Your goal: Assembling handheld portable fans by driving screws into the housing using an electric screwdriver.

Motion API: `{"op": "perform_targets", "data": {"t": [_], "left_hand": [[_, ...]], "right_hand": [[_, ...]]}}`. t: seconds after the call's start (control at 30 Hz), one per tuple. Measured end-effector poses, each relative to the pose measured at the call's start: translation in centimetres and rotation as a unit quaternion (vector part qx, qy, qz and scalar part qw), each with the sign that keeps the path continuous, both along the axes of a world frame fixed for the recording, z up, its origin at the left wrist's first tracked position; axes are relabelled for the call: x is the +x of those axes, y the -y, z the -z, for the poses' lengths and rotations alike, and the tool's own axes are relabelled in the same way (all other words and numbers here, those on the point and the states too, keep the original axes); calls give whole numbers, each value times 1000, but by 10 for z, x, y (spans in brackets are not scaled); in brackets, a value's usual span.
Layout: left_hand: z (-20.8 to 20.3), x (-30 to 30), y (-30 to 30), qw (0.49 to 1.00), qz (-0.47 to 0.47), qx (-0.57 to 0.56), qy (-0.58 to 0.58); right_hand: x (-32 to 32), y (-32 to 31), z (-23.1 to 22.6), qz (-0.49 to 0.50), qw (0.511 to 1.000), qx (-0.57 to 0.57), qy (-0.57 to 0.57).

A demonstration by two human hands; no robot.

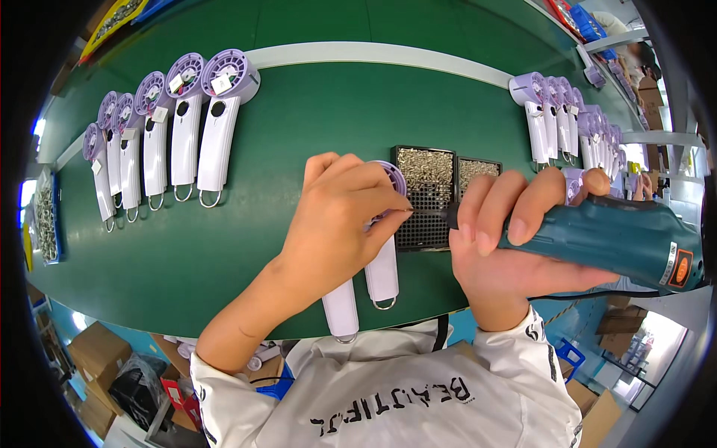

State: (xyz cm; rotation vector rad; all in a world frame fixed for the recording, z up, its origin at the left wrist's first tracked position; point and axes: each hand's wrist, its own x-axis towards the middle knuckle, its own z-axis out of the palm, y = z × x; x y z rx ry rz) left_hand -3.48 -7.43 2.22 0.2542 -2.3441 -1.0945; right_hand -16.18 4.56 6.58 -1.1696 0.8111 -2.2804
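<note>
Green desk (224,246): left hand (336,216) pinches a small screw at the teal electric screwdriver (605,239) tip, gripped in the right hand (500,254), its long axis pointing left over the white-handled lilac fan (382,269).

left side: row of fans (187,123) stands along the green table (299,119)
middle: bare table between fan rows
right side: second fan row (560,119)
ahead of hands: screw trays (426,168) block
</note>
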Motion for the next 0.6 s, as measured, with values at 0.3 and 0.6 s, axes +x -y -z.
{"op": "perform_targets", "data": {"t": [0.3, 0.6], "left_hand": [[0, -1, 0, 1000, 6, 1, 14], [1, 1, 0, 1000, 11, 2, 17]], "right_hand": [[-3, 0, 5, -14, 1000, -16, -7], [-2, 2, 9, -13, 1000, -10, 26]]}}
